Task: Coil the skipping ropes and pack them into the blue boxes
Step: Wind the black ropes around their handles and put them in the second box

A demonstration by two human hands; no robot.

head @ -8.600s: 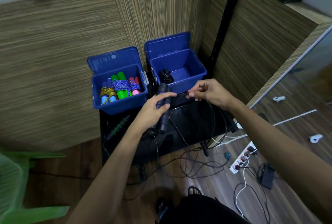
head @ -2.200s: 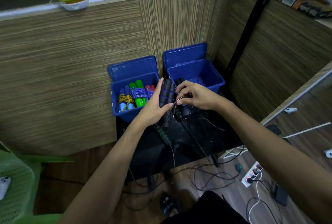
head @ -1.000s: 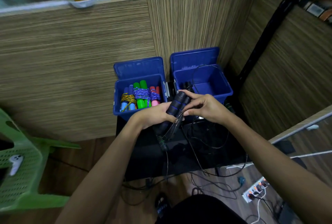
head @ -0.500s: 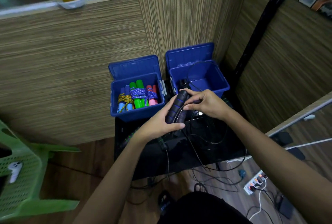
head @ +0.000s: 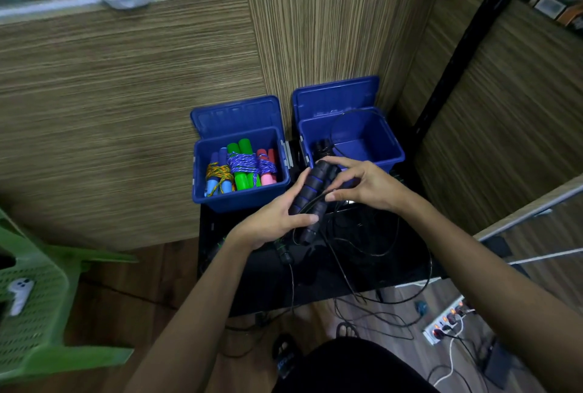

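Note:
My left hand grips the two black handles with blue rings of a skipping rope, held together above the black table. My right hand pinches the thin black cord where it crosses the handles. The rest of that cord loops up over the right blue box and trails down to the floor. A coiled black rope lies in that box. The left blue box holds several coiled coloured ropes.
A green-ringed black handle lies on the table under my left wrist. A green plastic chair with a white controller stands at the left. A power strip and cables lie on the floor at the right. Wooden panels wall in the boxes.
My right hand has brought the cord down across the handles, adding a turn. A loop of cord now arcs over the right box. The camera has shifted slightly.

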